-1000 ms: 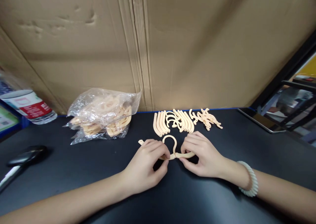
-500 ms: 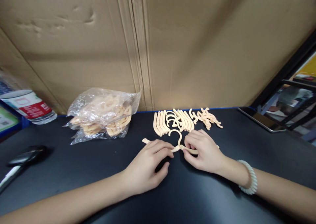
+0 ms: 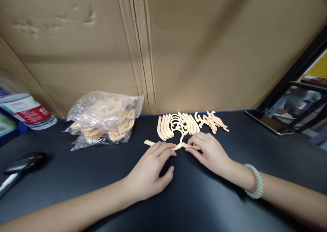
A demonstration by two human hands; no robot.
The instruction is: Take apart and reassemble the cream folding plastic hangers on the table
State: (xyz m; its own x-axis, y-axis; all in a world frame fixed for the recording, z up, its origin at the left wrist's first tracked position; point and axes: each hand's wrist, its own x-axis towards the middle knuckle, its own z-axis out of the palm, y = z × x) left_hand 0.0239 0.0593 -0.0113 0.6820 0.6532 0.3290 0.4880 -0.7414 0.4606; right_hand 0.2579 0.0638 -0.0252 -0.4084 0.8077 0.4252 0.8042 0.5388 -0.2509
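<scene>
A cream plastic clothes hanger (image 3: pixel 182 136) lies on the black table with its hook pointing away from me, near the loose parts. My left hand (image 3: pixel 154 167) rests with its fingers over the hanger's left arm and its thumb stretched apart, not closed round it. My right hand (image 3: pixel 212 153) pinches the right arm close to the centre joint, covering most of that arm. Just behind lie rows of curved hanger arms (image 3: pixel 165 126) and several hooks (image 3: pixel 176 118), partly overlapping in view. To their right is a small heap of similar cream pieces (image 3: pixel 214 121).
Clear plastic bags (image 3: pixel 102 112) of cream parts sit at the back left. A water bottle (image 3: pixel 30 112) leans at the far left, above a black-headed object with a light handle (image 3: pixel 25 162). A tablet-like device (image 3: pixel 268 123) lies back right. Cardboard (image 3: pixel 204 55) stands behind the table.
The hanger has slid slightly away from me and left, bringing its hook up against the row of parts. My right hand has moved left and back with it; my left hand barely shifted.
</scene>
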